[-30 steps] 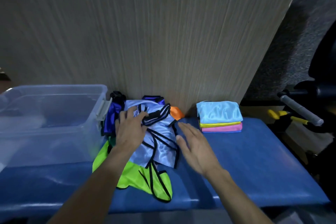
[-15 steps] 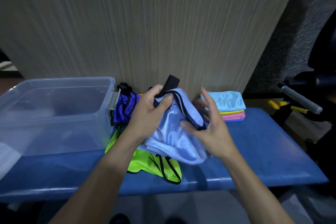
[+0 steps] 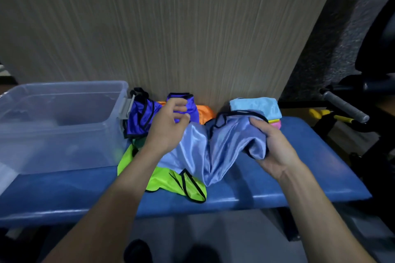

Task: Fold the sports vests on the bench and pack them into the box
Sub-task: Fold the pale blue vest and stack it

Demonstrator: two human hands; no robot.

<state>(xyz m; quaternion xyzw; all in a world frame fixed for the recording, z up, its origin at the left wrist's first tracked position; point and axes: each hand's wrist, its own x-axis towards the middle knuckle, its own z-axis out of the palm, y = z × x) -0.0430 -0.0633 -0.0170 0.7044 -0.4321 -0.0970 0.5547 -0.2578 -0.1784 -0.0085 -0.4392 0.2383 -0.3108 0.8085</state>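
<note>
- Right now the right hand (image 3: 274, 147) has its fingers curled shut around a bunched edge of the pale lilac vest (image 3: 205, 151), thumb on top near the black trim; the cloth sags from that grip down to the bench (image 3: 299, 168)
- Over on the other side the left hand (image 3: 165, 130) hovers above the same vest with fingers half curled and loosely apart; whether it pinches any cloth I cannot tell
- Under the lilac vest lies a neon green vest (image 3: 181, 186), unfolded; behind it, against the board, sit a crumpled dark blue vest (image 3: 141, 117) and an orange one (image 3: 206, 112), mostly hidden
- Just beyond the right hand, a folded stack (image 3: 256, 105) rests on the bench, light blue on top, yellow and pink under it
- At the left end stands the clear box (image 3: 64, 100); it looks empty of vests, though its walls are cloudy
- By my reckoning, folding is partly done, at least four vests remain loose, and packing has not begun
</note>
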